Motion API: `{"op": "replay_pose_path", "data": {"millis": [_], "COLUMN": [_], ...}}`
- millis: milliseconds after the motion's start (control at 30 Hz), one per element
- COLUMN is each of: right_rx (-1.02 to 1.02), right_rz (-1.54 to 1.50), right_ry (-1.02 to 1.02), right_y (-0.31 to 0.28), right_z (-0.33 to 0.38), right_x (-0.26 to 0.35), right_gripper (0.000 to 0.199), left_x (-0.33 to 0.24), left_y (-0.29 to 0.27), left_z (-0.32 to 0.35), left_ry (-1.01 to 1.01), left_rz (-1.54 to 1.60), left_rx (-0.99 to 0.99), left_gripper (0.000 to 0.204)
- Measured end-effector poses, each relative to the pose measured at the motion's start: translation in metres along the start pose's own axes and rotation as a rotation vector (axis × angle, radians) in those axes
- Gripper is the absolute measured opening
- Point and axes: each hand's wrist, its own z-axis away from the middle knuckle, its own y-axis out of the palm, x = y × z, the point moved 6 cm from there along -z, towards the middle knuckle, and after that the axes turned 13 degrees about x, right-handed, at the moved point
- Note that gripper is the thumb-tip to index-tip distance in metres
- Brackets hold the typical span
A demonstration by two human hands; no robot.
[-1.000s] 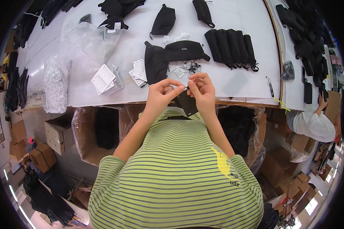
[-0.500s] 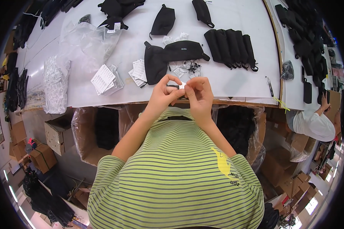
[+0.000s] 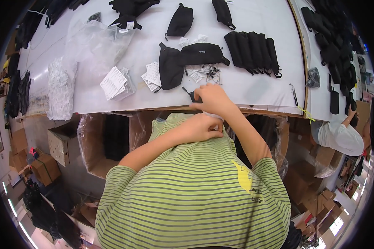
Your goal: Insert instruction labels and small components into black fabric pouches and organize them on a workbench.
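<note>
My right hand (image 3: 215,99) reaches over the table's near edge, its thumb and fingers closed around a small black fabric piece (image 3: 194,97) with a short loop at its end. Just below it, close to my shirt, my left hand (image 3: 201,128) is curled shut. A thin whitish thing (image 3: 212,115) shows between the two hands; its kind is unclear, and what the left fingers hold is hidden. Beyond the hands lie two black fabric pouches, one upright (image 3: 171,68) and one lying across (image 3: 201,54). Black cords (image 3: 212,74) and white printed tags (image 3: 196,75) are beside them.
Stacks of white tags (image 3: 114,83), a clear plastic bag (image 3: 99,43) and a bundle of white strips (image 3: 61,91) lie at left. A row of black pouches (image 3: 251,52) sits at right. Plastic-lined cartons (image 3: 93,145) stand below the table edge. Another person (image 3: 340,135) works far right.
My hands were pinching a small white piece together at the table edge. Now the left hand has dropped toward my shirt and turned, and the right has moved over the black fabric piece.
</note>
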Motion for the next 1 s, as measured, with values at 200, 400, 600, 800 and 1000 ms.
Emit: {"op": "replay_pose_path", "data": {"millis": [200,400,600,800,1000], "right_rx": [0.255,0.158,-0.24,-0.248,-0.431], "right_rz": [-0.234,-0.329,-0.729,-0.625,-0.55], "right_ry": [0.094,0.263,0.01,-0.09,-0.164], "right_y": [0.079,0.077,-0.003,-0.064,-0.085], "right_z": [-0.015,0.01,0.062,0.083,0.099], "right_x": [-0.051,-0.083,-0.044,-0.002,0.025], "right_gripper": [0.032,0.023,0.015,0.015,0.016], "left_x": [0.005,0.013,0.013,-0.022,-0.046], "left_y": [0.014,-0.01,-0.058,-0.056,-0.063], "left_z": [-0.001,0.009,0.032,0.042,0.06], "left_ry": [-0.124,0.021,0.107,0.247,0.302], "left_rz": [-0.089,-0.045,-0.487,-0.933,-0.969], "left_rx": [0.204,-0.064,-0.35,-0.557,-0.553], "left_gripper": [0.022,0.017,0.028,0.033,0.037]}}
